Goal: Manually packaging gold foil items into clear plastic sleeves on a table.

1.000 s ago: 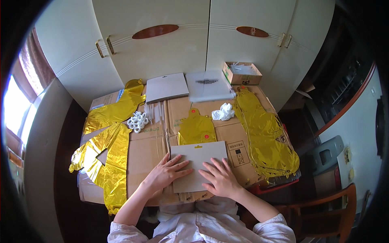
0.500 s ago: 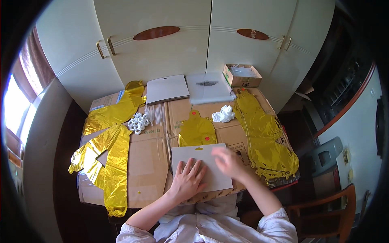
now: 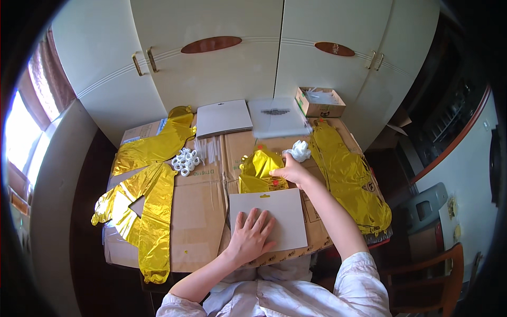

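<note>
My left hand (image 3: 249, 236) lies flat with spread fingers on a light grey card (image 3: 288, 224) with a small hanging slot at its far edge. From beyond that edge sticks out a gold foil balloon (image 3: 255, 182) with red dots; its near part is hidden by the card. My right hand (image 3: 296, 173) pinches the foil near its right side, and the foil there is raised and creased. Just past the right fingers lies a crumpled white bundle (image 3: 300, 151), possibly thin plastic or tissue.
Gold foil balloons lie at left (image 3: 153, 195) and right (image 3: 343, 185). White rings (image 3: 185, 161) and clear straws (image 3: 212, 150) sit left of centre. Behind are a card stack (image 3: 224, 117), clear bags (image 3: 277, 124) and a small box (image 3: 320, 110). Cardboard (image 3: 198, 211) covers the table.
My right hand has moved from above the card's right side forward to the gold foil and taken hold of it, lifting it a little. The left hand stays on the card.
</note>
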The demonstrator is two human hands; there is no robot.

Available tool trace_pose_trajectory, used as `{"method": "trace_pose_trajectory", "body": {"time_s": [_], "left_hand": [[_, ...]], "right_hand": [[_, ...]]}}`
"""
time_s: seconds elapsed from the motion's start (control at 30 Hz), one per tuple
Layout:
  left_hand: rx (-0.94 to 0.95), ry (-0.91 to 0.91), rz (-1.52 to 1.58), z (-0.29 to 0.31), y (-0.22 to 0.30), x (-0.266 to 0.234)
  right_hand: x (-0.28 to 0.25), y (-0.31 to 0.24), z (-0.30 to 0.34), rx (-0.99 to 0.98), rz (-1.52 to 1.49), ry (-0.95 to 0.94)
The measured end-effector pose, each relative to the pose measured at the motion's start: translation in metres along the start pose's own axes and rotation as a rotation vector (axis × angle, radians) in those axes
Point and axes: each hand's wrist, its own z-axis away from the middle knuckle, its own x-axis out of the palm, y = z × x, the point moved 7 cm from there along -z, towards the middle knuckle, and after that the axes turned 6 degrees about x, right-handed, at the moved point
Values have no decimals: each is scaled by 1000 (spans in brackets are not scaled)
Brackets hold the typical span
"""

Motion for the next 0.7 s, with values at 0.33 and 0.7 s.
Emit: {"method": "trace_pose_trajectory", "body": {"time_s": [0.33,0.7], "left_hand": [[-9,19,11,1,-1,2],[-17,-9,101,1,-4,5]], "right_hand": [[12,-13,36,-273,-140,-231],[31,5,124,-879,463,81]]}}
